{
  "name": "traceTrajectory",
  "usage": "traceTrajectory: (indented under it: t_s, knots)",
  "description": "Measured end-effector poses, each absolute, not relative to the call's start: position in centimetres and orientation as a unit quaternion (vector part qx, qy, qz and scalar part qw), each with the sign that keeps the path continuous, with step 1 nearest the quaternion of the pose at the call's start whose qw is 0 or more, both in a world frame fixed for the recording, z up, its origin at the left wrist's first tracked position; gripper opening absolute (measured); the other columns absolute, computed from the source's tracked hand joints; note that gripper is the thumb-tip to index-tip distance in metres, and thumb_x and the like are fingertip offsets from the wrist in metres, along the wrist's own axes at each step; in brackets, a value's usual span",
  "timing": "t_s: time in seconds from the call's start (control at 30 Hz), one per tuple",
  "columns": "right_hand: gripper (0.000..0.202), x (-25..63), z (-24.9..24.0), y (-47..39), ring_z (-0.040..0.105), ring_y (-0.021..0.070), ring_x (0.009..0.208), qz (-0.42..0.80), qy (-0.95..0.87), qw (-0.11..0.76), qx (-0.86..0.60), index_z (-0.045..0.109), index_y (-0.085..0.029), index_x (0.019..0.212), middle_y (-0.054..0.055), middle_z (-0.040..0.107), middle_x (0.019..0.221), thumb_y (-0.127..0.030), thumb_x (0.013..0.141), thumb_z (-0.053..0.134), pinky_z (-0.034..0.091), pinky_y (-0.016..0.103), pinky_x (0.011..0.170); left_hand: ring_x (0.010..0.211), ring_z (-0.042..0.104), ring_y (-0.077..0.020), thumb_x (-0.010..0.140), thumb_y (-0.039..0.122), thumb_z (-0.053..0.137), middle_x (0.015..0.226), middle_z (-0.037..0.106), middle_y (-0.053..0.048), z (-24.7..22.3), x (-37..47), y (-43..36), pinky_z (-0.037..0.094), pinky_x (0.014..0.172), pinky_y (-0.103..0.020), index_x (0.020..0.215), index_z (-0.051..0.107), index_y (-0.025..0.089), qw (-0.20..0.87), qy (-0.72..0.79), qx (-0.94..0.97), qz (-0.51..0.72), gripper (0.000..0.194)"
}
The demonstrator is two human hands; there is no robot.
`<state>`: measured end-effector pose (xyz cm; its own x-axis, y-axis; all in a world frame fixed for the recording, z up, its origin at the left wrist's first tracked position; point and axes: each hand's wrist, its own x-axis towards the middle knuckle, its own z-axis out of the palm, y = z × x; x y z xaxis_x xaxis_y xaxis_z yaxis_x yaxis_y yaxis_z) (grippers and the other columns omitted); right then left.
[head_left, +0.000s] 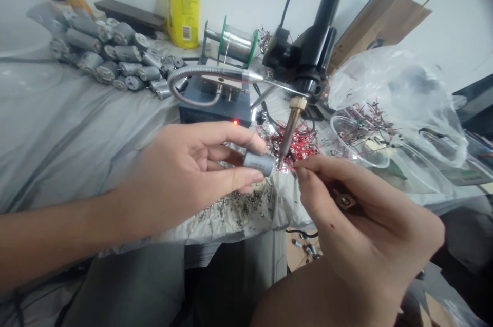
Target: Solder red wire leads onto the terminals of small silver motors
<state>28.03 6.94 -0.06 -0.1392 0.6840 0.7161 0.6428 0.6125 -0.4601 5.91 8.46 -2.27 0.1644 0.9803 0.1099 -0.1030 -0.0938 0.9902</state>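
My left hand (204, 170) grips a small grey cylindrical motor (259, 164) between thumb and fingers, its end facing the tip of a soldering iron (290, 129). The iron hangs tilted from a black stand (308, 55). On the other side of the tip, my right hand (346, 209) pinches something thin and small at its thumb and forefinger, too small to make out. A small metal part with a hole (344, 200) shows within the curled fingers of that hand. Behind the iron lies a heap of red wires (302, 142).
Grey motors (123, 53) are piled at the back left. A solder spool (236, 44) stands behind a dark box (213, 111) with a curved metal tube. A yellow package (182, 8), a plastic bag (389, 75) and a paper bag (379, 24) are further back.
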Motion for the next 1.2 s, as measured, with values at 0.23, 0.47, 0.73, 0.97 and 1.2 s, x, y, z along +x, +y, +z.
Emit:
traceTrajectory:
  t_s: [0.23,0.47,0.73,0.97,1.2]
  knots:
    - [0.022,28.06,-0.18,6.84,0.06,0.0115,0.062,0.015,-0.751,0.484,-0.449,0.079,-0.027,0.095,-0.004,0.072,0.077,-0.006,0.093,0.072,0.053,0.026,0.058,0.091,0.087,-0.0211,0.084,0.028,0.098,0.1,0.088,0.006,-2.07,5.9,8.4,0.072,0.08,-0.015,0.104,0.087,0.034,0.52,0.414,0.555,0.499,0.023]
    - [0.02,28.11,-0.46,6.76,0.062,0.0132,0.06,0.009,-0.742,0.491,-0.457,0.081,-0.027,0.091,-0.004,0.072,0.076,-0.008,0.09,0.075,0.054,0.027,0.056,0.089,0.087,-0.025,0.083,0.035,0.099,0.097,0.087,0.002,-2.17,5.8,8.41,0.074,0.077,-0.021,0.106,0.087,0.03,0.51,0.428,0.556,0.498,0.026]
    - [0.022,28.18,-0.56,6.78,0.058,0.012,0.06,0.046,-0.748,0.494,-0.441,0.079,-0.027,0.092,-0.004,0.07,0.074,-0.006,0.092,0.073,0.048,0.026,0.054,0.089,0.087,-0.0241,0.084,0.036,0.099,0.097,0.087,0.001,-2.23,5.76,8.42,0.073,0.075,-0.02,0.107,0.087,0.031,0.515,0.425,0.554,0.497,0.027]
    - [0.024,28.18,-0.28,6.71,0.061,0.0124,0.063,0.036,-0.748,0.496,-0.44,0.079,-0.027,0.094,-0.004,0.072,0.077,-0.004,0.091,0.073,0.048,0.026,0.056,0.089,0.087,-0.0196,0.086,0.03,0.097,0.098,0.088,0.004,-2.02,5.9,8.26,0.072,0.078,-0.015,0.105,0.087,0.034,0.524,0.409,0.551,0.505,0.022]
    - [0.021,28.26,-0.52,6.81,0.057,0.0112,0.058,0.04,-0.742,0.501,-0.444,0.079,-0.026,0.092,-0.005,0.069,0.074,-0.005,0.09,0.074,0.045,0.026,0.053,0.086,0.087,-0.022,0.085,0.029,0.097,0.094,0.087,0.003,-1.97,6.02,8.35,0.073,0.078,-0.019,0.105,0.087,0.03,0.533,0.409,0.545,0.502,0.022]
